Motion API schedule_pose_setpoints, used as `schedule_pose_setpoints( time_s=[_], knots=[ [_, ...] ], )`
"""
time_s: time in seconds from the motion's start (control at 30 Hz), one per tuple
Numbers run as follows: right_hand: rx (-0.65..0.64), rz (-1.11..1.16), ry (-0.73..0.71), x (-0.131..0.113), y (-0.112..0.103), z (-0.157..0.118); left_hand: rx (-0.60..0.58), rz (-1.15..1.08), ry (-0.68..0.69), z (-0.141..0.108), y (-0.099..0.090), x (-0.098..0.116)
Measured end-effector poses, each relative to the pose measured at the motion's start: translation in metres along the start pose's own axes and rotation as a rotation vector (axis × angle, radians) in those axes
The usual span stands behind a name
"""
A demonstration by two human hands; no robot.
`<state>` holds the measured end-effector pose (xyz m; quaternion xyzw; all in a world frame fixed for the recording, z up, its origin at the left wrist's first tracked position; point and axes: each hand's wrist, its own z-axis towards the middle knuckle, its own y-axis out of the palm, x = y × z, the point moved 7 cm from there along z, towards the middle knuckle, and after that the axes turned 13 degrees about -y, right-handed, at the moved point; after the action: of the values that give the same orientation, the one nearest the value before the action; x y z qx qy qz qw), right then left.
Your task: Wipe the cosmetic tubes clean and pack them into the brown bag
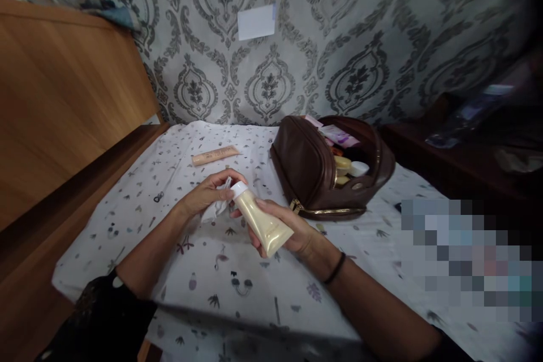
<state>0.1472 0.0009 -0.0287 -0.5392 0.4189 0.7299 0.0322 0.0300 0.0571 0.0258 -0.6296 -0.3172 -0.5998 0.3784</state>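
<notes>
My right hand [292, 223] is wrapped round a pale yellow cosmetic tube [262, 218], which is tilted with its white cap toward the upper left. A crumpled white tissue [215, 211] is in my left hand [206, 192], whose fingers are closed beside the cap. The thumb of that hand touches or nearly touches the cap; I cannot tell which. Beyond my left hand, a peach-coloured tube [215, 155] lies flat on the patterned white cloth [190, 277].
To the right stands an unzipped brown cosmetic bag [302, 167] with several containers and a purple-white packet [339, 136] inside. A wooden cabinet [72, 96] borders the left side. The patterned wall [271, 85] closes off the back. A blurred-out patch covers the far right.
</notes>
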Motion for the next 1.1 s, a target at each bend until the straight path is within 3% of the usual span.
schedule_pose_setpoints(
  time_s=[0.1,0.2,0.3,0.37,0.43,0.5,0.6,0.67,0.8,0.93,1.1],
  knots=[
    [-0.003,0.003,-0.018,-0.002,0.001,0.0,0.027,-0.004,0.004,0.0,0.0,0.001],
    [0.061,0.002,-0.051,-0.006,0.0,0.001,0.051,-0.074,-0.104,0.006,-0.001,-0.014],
    [0.152,-0.01,-0.048,-0.007,-0.006,0.002,0.313,-0.126,-0.128,0.01,-0.02,-0.023],
    [0.184,-0.026,-0.036,-0.006,-0.01,0.002,0.536,-0.16,-0.013,0.005,-0.034,-0.018],
    [0.182,-0.029,-0.024,-0.004,-0.011,0.002,0.628,-0.168,0.135,-0.001,-0.037,-0.009],
    [0.151,-0.024,-0.006,-0.002,-0.009,0.002,0.556,-0.074,0.212,-0.003,-0.027,0.0],
    [0.091,-0.057,-0.004,0.0,-0.006,0.001,0.279,0.169,0.158,-0.001,0.006,0.001],
    [0.082,-0.086,-0.007,0.001,-0.005,0.001,0.176,0.288,0.138,-0.003,0.02,0.001],
    [0.137,-0.108,0.013,0.005,-0.006,0.002,0.185,0.473,0.167,-0.006,0.027,0.006],
    [0.182,-0.113,0.016,0.008,-0.005,0.002,0.221,0.529,0.076,-0.006,0.025,0.002],
    [0.23,-0.168,0.003,0.008,-0.007,0.003,0.371,0.514,-0.021,-0.006,0.017,-0.002]
  ],
)
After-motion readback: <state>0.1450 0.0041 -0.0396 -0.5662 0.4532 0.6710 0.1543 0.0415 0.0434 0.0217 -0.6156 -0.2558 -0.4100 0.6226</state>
